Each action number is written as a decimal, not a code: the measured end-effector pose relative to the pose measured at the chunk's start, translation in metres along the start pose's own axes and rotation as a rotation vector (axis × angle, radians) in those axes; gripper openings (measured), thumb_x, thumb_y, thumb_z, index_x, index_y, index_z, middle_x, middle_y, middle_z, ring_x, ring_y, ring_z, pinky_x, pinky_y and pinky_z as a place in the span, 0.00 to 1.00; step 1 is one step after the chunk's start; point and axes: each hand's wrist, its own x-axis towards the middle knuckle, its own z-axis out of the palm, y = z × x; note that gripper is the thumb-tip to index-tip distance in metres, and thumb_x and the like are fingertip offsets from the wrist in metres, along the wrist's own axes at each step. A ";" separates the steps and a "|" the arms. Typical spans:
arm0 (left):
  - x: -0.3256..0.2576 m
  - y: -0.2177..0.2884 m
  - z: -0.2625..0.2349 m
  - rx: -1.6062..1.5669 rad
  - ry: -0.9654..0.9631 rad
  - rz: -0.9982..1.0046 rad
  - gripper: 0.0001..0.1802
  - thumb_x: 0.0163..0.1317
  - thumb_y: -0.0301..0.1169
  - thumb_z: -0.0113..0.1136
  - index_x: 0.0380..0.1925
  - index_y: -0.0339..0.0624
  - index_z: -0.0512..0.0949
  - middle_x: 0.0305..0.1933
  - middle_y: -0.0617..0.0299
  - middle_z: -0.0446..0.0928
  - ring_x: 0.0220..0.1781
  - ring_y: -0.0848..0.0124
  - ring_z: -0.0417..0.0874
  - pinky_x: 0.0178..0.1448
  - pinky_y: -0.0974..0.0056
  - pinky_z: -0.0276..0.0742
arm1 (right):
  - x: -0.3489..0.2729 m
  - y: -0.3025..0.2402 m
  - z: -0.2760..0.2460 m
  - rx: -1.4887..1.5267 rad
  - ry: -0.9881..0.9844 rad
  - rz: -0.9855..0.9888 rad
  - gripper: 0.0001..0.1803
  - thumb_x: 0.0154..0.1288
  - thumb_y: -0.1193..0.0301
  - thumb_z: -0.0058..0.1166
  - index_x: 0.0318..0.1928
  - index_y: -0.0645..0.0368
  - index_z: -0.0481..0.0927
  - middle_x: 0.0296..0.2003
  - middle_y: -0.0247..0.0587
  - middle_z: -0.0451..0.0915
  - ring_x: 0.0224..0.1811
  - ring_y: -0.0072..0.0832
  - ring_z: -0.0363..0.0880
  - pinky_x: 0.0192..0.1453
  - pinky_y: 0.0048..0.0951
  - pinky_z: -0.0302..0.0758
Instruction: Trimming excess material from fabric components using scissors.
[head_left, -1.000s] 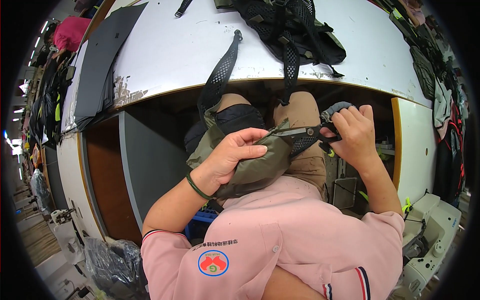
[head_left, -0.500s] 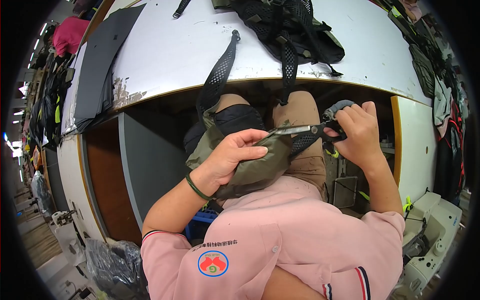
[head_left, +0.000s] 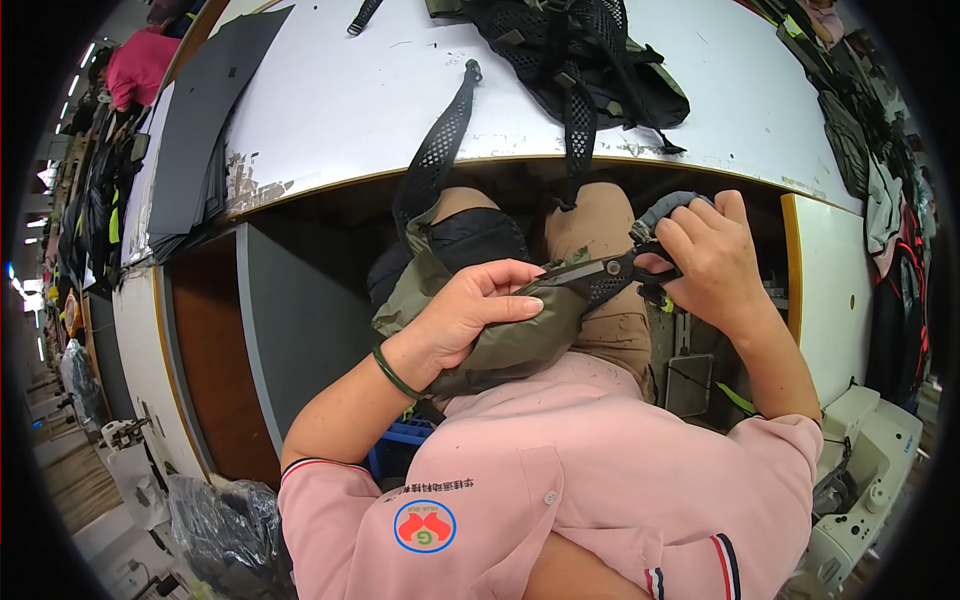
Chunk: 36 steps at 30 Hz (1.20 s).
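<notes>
Olive-green fabric [head_left: 525,345] lies gathered over my lap, joined to a black mesh strap [head_left: 440,150] that runs up onto the table. My left hand [head_left: 480,315] pinches the fabric's upper edge between thumb and fingers. In my right hand [head_left: 710,260] is a pair of scissors [head_left: 605,268] with grey wrapping on one handle. Their blades point left and lie along the fabric edge, close to my left fingertips. Whether the blades are parted there I cannot tell. A black padded piece [head_left: 480,240] rests on my left thigh.
The white table [head_left: 330,90] stands in front of me, its near edge chipped. On it lie a black mesh bag [head_left: 590,70] and a stack of dark grey sheets [head_left: 205,130]. A sewing machine [head_left: 865,490] stands at lower right; a plastic-wrapped bundle [head_left: 235,530] lies at lower left.
My right hand and the scissors have shifted slightly left, bringing the blades closer to my left fingers. The blades have turned to a steeper slant. My left hand keeps its hold on the fabric.
</notes>
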 end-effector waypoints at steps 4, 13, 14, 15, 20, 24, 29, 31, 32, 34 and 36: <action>0.000 -0.002 0.000 0.022 -0.003 -0.010 0.20 0.61 0.21 0.67 0.54 0.34 0.78 0.47 0.61 0.83 0.47 0.77 0.83 0.54 0.71 0.80 | -0.003 0.005 0.000 -0.041 -0.043 0.000 0.15 0.47 0.68 0.70 0.28 0.52 0.73 0.25 0.31 0.71 0.30 0.30 0.72 0.42 0.36 0.62; 0.002 -0.002 -0.001 0.034 0.017 -0.012 0.19 0.60 0.20 0.68 0.53 0.35 0.78 0.47 0.61 0.83 0.46 0.77 0.83 0.52 0.72 0.80 | 0.001 0.002 -0.001 0.019 0.017 0.084 0.17 0.47 0.66 0.72 0.27 0.54 0.72 0.25 0.34 0.74 0.31 0.32 0.74 0.40 0.35 0.62; 0.003 -0.002 0.000 0.035 0.018 -0.012 0.19 0.60 0.20 0.68 0.53 0.35 0.78 0.47 0.61 0.83 0.46 0.77 0.83 0.52 0.72 0.80 | 0.004 -0.004 0.003 0.183 0.030 0.130 0.20 0.43 0.65 0.75 0.29 0.56 0.73 0.26 0.36 0.73 0.31 0.36 0.72 0.40 0.36 0.63; 0.005 -0.002 0.004 0.072 0.009 0.007 0.16 0.60 0.20 0.68 0.49 0.35 0.78 0.44 0.63 0.82 0.44 0.79 0.82 0.50 0.73 0.79 | 0.007 -0.010 0.006 0.347 0.042 0.174 0.24 0.38 0.64 0.78 0.30 0.58 0.74 0.26 0.38 0.73 0.32 0.39 0.70 0.39 0.38 0.64; 0.005 -0.003 0.017 0.272 -0.019 0.112 0.09 0.62 0.23 0.67 0.37 0.41 0.76 0.33 0.73 0.74 0.34 0.85 0.72 0.40 0.77 0.73 | 0.021 -0.033 0.025 1.096 -0.399 0.339 0.17 0.51 0.73 0.73 0.36 0.61 0.76 0.29 0.39 0.78 0.29 0.27 0.75 0.35 0.26 0.72; -0.021 0.013 -0.011 0.616 -0.003 0.236 0.09 0.64 0.28 0.68 0.39 0.41 0.77 0.34 0.72 0.75 0.35 0.85 0.72 0.41 0.75 0.71 | 0.017 -0.028 0.022 1.316 -0.444 0.487 0.15 0.54 0.75 0.70 0.38 0.63 0.76 0.33 0.33 0.77 0.33 0.17 0.72 0.39 0.24 0.71; -0.061 0.034 -0.045 1.386 0.223 0.513 0.09 0.58 0.26 0.68 0.38 0.39 0.80 0.42 0.60 0.79 0.46 0.64 0.78 0.51 0.63 0.73 | 0.000 -0.019 0.021 1.307 -0.399 0.535 0.15 0.54 0.76 0.70 0.38 0.62 0.76 0.33 0.32 0.77 0.34 0.17 0.72 0.40 0.23 0.72; -0.070 0.034 -0.049 1.580 0.306 0.489 0.10 0.56 0.27 0.70 0.37 0.40 0.81 0.43 0.57 0.79 0.48 0.59 0.78 0.53 0.59 0.73 | -0.004 -0.017 0.022 1.269 -0.405 0.486 0.16 0.54 0.75 0.71 0.38 0.62 0.75 0.32 0.33 0.78 0.34 0.18 0.73 0.39 0.24 0.73; -0.071 0.032 -0.051 1.587 0.293 0.492 0.11 0.55 0.28 0.70 0.37 0.41 0.81 0.43 0.58 0.79 0.48 0.57 0.77 0.54 0.58 0.72 | -0.006 -0.017 0.022 1.271 -0.407 0.484 0.16 0.54 0.75 0.71 0.38 0.62 0.75 0.32 0.33 0.78 0.34 0.18 0.73 0.39 0.24 0.73; -0.073 0.028 -0.057 1.611 0.234 0.509 0.10 0.54 0.29 0.71 0.35 0.41 0.81 0.41 0.59 0.79 0.47 0.57 0.77 0.54 0.56 0.71 | -0.006 -0.019 0.022 1.259 -0.393 0.436 0.17 0.53 0.74 0.72 0.38 0.62 0.75 0.31 0.36 0.78 0.32 0.21 0.74 0.37 0.25 0.73; -0.073 0.029 -0.057 1.723 0.341 0.568 0.09 0.54 0.28 0.71 0.34 0.41 0.80 0.41 0.60 0.79 0.47 0.57 0.77 0.54 0.56 0.71 | -0.010 -0.019 0.022 1.200 -0.381 0.393 0.17 0.53 0.74 0.72 0.38 0.62 0.75 0.31 0.37 0.77 0.31 0.23 0.74 0.36 0.26 0.73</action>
